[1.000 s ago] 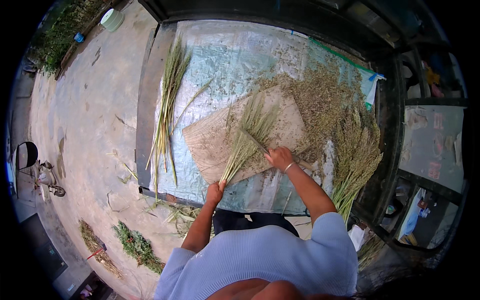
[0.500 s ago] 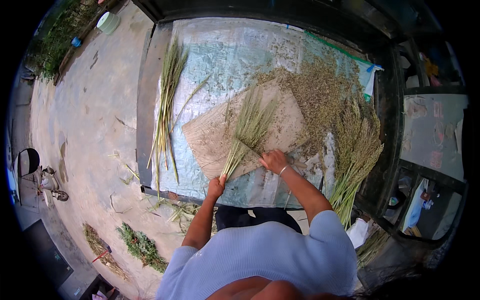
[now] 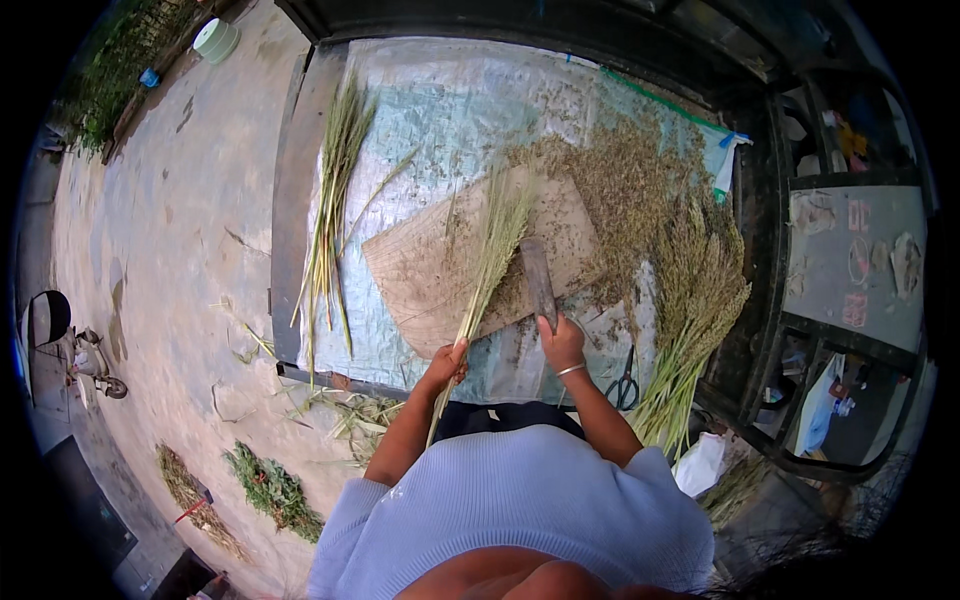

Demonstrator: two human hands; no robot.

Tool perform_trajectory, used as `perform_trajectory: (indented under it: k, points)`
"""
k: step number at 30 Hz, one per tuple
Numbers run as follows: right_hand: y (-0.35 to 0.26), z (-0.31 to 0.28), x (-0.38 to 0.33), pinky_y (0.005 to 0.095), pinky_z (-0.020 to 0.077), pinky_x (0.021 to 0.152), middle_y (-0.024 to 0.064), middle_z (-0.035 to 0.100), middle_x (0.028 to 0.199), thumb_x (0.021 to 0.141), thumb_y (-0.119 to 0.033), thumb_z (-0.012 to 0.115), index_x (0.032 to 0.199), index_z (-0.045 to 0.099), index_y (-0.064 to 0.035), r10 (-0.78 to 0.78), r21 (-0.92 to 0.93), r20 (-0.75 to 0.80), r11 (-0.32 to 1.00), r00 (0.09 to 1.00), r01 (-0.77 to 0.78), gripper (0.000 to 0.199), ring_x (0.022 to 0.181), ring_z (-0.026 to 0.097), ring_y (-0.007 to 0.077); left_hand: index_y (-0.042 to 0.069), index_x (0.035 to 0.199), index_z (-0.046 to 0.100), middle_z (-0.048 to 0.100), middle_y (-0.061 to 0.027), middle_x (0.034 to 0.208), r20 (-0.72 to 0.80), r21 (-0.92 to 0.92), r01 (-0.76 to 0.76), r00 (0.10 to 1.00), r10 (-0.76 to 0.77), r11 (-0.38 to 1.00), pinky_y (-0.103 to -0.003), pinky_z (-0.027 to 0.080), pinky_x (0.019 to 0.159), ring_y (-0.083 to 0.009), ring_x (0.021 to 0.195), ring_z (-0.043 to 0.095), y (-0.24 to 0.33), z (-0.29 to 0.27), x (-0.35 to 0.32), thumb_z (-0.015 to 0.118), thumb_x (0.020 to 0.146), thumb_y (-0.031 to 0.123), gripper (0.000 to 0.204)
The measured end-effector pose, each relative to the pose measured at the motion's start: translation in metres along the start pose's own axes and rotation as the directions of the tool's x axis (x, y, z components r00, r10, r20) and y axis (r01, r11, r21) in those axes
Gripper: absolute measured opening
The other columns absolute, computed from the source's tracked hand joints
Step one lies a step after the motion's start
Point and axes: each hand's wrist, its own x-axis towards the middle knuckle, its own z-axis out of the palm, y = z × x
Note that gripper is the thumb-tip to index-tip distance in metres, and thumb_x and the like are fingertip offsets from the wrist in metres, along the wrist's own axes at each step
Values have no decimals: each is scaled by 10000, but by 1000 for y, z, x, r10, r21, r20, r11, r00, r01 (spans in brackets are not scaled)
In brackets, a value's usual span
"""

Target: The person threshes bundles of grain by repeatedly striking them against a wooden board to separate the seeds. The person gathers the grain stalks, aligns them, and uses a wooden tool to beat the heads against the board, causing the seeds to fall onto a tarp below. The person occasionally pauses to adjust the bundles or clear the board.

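Observation:
My left hand (image 3: pixel 446 366) is closed round the stems of a bunch of green seed-head stalks (image 3: pixel 494 240), whose heads fan out over a wooden board (image 3: pixel 415 265). In my right hand (image 3: pixel 563 343) is a knife (image 3: pixel 537 272) with a flat, brownish blade, raised just right of the bunch and apart from it. The board lies askew on a pale woven plastic sheet (image 3: pixel 420 120). Loose seed (image 3: pixel 640 170) covers the board's right side and spreads thickly beyond it.
At the left of the sheet lies another bunch of stalks (image 3: pixel 340 170). A bigger heap of seed heads (image 3: pixel 700 290) rests at the right, with scissors (image 3: pixel 625 385) beside it. Dark metal framing (image 3: pixel 765 250) borders the right side. Cut stems (image 3: pixel 365 420) litter the near-left ground.
My right hand has drawn the knife off the stalks and turned its blade upward, away from me. The bunch stands more upright and looks narrower, its stem ends now showing below my left hand.

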Motion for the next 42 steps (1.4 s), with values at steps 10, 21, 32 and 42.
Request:
perform_trajectory:
  k: [10, 21, 32, 42]
  points:
    - [33, 54, -18, 442, 474, 678, 242, 624, 811, 804, -350, 598, 942, 580, 46, 263, 184, 16, 947, 965, -262, 419, 765, 601, 398, 69, 762, 504, 404, 14, 481, 39, 27, -182, 983, 181, 983, -238, 313, 346, -86, 364, 369, 11, 30, -15, 586, 865, 304, 269]
    - [-21, 8, 7, 373, 478, 588, 131, 618, 750, 751, -245, 701, 942, 584, 27, 78, 108, -157, 992, 985, -61, 352, 611, 576, 253, -15, 699, 542, 508, -70, 497, -141, 708, -432, 688, 712, 558, -370, 390, 441, -180, 462, 530, 9, 44, -8, 607, 824, 399, 438]
    - [-37, -2, 12, 198, 325, 416, -11, 589, 714, 839, -231, 625, 923, 653, -41, -55, 725, 689, 60, 723, -687, 209, 555, 505, 47, 16, 837, 571, 587, -75, 744, 521, 224, -139, 853, 2, 965, -265, 463, 567, -129, 615, 562, 35, 50, -39, 337, 842, 668, 692]
    - [-32, 5, 8, 210, 313, 378, -12, 578, 655, 796, -105, 639, 918, 624, -44, 63, 743, 655, 130, 753, -657, 137, 482, 480, 47, 38, 986, 535, 603, -83, 823, 294, 104, -146, 950, 110, 984, -296, 481, 606, -166, 674, 572, 16, 69, -37, 368, 831, 660, 663]
